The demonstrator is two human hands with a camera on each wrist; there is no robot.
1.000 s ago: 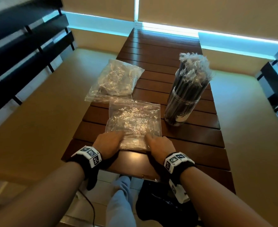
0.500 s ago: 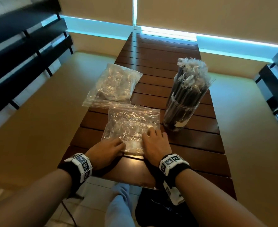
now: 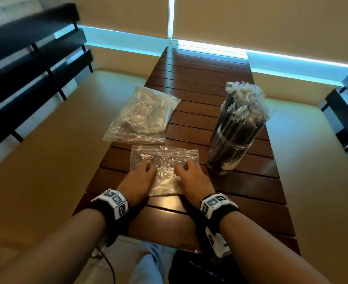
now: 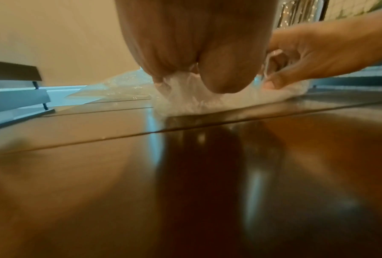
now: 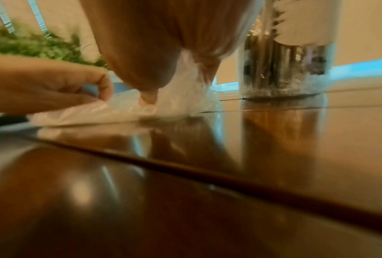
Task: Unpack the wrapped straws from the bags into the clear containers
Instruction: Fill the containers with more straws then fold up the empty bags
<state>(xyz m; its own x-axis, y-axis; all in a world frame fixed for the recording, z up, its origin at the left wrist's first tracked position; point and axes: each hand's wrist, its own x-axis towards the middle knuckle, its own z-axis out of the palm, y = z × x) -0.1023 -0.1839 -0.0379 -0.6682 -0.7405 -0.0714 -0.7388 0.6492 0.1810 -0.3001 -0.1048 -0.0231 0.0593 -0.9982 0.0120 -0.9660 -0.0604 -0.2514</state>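
Both hands have slid forward, left hand and right hand each pinching the crinkly clear bag.

Place: you sit in what looks like a café or restaurant.
Table: long, dark, slatted wood.
Benches: tan padded seats flank you.
Stock: clear container packed with wrapped straws.
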